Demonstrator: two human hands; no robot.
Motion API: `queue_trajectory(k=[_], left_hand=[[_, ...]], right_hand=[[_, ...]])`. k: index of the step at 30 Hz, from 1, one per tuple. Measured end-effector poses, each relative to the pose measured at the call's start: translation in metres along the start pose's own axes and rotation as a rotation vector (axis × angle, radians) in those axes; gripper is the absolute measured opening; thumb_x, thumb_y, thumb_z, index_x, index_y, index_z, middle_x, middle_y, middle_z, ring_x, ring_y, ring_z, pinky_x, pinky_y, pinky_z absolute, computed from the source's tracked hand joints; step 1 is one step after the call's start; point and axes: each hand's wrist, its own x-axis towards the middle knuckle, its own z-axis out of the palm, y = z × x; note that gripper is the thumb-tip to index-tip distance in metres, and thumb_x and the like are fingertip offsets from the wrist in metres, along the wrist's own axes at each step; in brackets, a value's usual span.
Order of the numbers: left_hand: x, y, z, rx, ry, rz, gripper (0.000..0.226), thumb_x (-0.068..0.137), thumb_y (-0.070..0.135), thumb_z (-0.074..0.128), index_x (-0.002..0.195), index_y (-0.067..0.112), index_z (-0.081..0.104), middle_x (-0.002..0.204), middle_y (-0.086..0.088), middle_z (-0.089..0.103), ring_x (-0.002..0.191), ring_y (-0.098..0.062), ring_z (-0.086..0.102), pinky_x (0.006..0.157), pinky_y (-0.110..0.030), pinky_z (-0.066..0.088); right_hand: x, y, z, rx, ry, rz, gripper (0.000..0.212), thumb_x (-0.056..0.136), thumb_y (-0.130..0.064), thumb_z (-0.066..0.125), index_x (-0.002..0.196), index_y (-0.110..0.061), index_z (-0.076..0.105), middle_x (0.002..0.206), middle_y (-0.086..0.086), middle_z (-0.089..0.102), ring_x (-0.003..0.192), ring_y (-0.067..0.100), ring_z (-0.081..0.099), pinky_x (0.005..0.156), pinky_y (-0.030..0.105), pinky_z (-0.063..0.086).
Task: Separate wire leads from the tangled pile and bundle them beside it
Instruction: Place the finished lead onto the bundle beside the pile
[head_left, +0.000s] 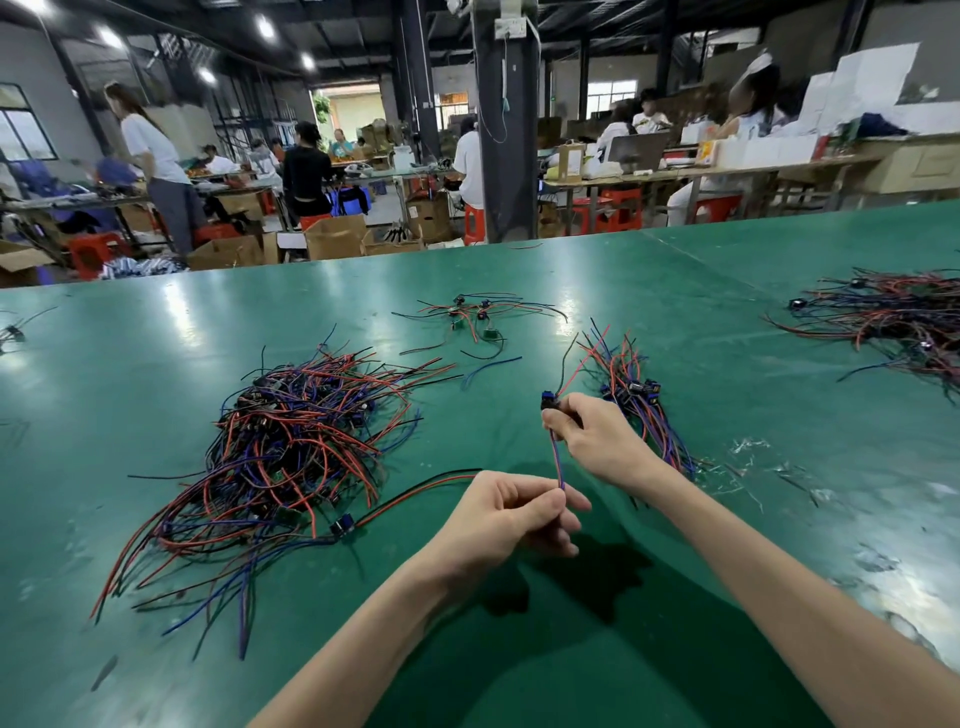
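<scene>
Lead (556, 457): short blue/red pair, stretched near vertical between both hands, above the table (675, 322).

Right hand (589, 436): fingers curled, pinching the lead's top end at its blue connector (549, 404). Black and red tails fan upward from it. Wrist is bent and the forearm comes in from bottom right.

Left hand (511, 519): lower and nearer the camera, thumb and forefinger pinching the lead's bottom end, other fingers curled under. Forearm comes in from bottom centre.

The hands are close but not touching, joined only by the lead.

A red/black pair (415, 488) runs from the far side of the left hand to a connector at the edge of the pile (291, 441). Can't tell if it's gripped.

The pile sits left of the hands, tangled. The bundle (639, 400) lies just behind the right hand, wires roughly parallel, well apart from the pile.

Small cluster (467, 312) further back. Another heap (893, 312) at far right.
</scene>
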Motion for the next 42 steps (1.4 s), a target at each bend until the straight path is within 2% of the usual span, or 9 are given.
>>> queue_trajectory(k=[2,8,12,20,26,33,37,40,42], left_hand=[[0.000,0.001,0.000,0.001,0.000,0.005,0.023,0.097,0.005,0.048,0.087,0.003,0.068,0.062,0.000,0.061,0.053,-0.012,0.059,0.062,-0.025,0.055],[-0.003,0.002,-0.001,0.044,-0.086,-0.028,0.021,0.097,0.002,0.045,0.088,0.003,0.063,0.060,0.000,0.061,0.053,-0.013,0.062,0.060,-0.025,0.056],[-0.005,0.003,0.000,0.055,-0.126,-0.033,0.020,0.098,-0.001,0.042,0.092,0.002,0.061,0.064,-0.002,0.064,0.057,-0.014,0.063,0.062,-0.026,0.057],[-0.003,0.003,0.000,0.107,-0.041,-0.053,0.034,0.099,0.014,0.046,0.070,0.009,0.063,0.050,-0.004,0.059,0.041,-0.018,0.058,0.047,-0.023,0.051],[0.003,-0.002,-0.001,0.027,0.076,-0.239,0.049,0.092,0.007,0.044,0.046,0.011,0.058,0.040,-0.008,0.053,0.030,-0.018,0.047,0.036,-0.022,0.045],[0.010,-0.003,-0.004,-0.034,0.234,-0.385,0.034,0.091,0.008,0.040,0.058,0.011,0.045,0.039,-0.001,0.043,0.030,-0.014,0.040,0.035,-0.016,0.036],[0.012,0.000,-0.008,-0.123,0.273,-0.430,0.030,0.091,0.009,0.038,0.062,0.012,0.043,0.040,0.001,0.040,0.030,-0.012,0.037,0.034,-0.014,0.034],[0.012,0.003,-0.013,-0.235,0.299,-0.474,0.030,0.092,0.011,0.039,0.063,0.014,0.043,0.040,0.005,0.037,0.029,-0.009,0.034,0.033,-0.013,0.031],[0.012,0.004,-0.016,-0.279,0.317,-0.467,0.030,0.092,0.011,0.040,0.063,0.013,0.044,0.040,0.005,0.037,0.029,-0.008,0.034,0.032,-0.013,0.031]], right_hand=[[-0.002,-0.003,0.000,0.007,0.031,-0.012,0.024,0.095,-0.021,0.056,0.077,-0.007,0.059,0.064,0.000,0.055,0.052,0.010,0.041,0.051,0.018,0.033],[-0.006,-0.007,0.001,0.000,0.000,-0.007,0.022,0.097,-0.020,0.052,0.087,-0.002,0.060,0.082,0.012,0.066,0.063,0.018,0.050,0.066,0.035,0.044],[-0.006,-0.006,0.000,-0.023,0.018,0.020,0.025,0.097,-0.021,0.052,0.088,0.000,0.060,0.082,0.014,0.065,0.066,0.018,0.050,0.065,0.030,0.038],[-0.004,-0.001,0.002,-0.073,0.065,0.030,0.029,0.097,-0.023,0.052,0.085,0.002,0.058,0.074,0.009,0.060,0.069,0.022,0.048,0.062,0.030,0.030],[-0.003,0.001,0.000,-0.054,0.161,0.006,0.029,0.097,-0.022,0.053,0.082,0.002,0.058,0.077,0.014,0.067,0.062,0.020,0.047,0.058,0.028,0.029],[-0.005,-0.005,-0.005,-0.038,0.297,-0.071,0.024,0.093,-0.018,0.059,0.072,-0.007,0.056,0.055,-0.006,0.048,0.050,0.007,0.038,0.051,0.015,0.031],[-0.007,-0.006,-0.006,0.029,0.324,-0.073,0.024,0.092,-0.021,0.060,0.075,-0.004,0.061,0.059,-0.002,0.054,0.054,0.012,0.044,0.053,0.017,0.033],[-0.006,-0.006,-0.006,0.109,0.308,-0.022,0.022,0.092,-0.024,0.061,0.078,-0.007,0.064,0.069,0.005,0.065,0.060,0.020,0.057,0.061,0.029,0.045],[-0.003,-0.004,-0.007,0.178,0.284,0.029,0.021,0.091,-0.024,0.062,0.074,-0.011,0.063,0.063,0.002,0.065,0.051,0.011,0.057,0.054,0.020,0.046]])
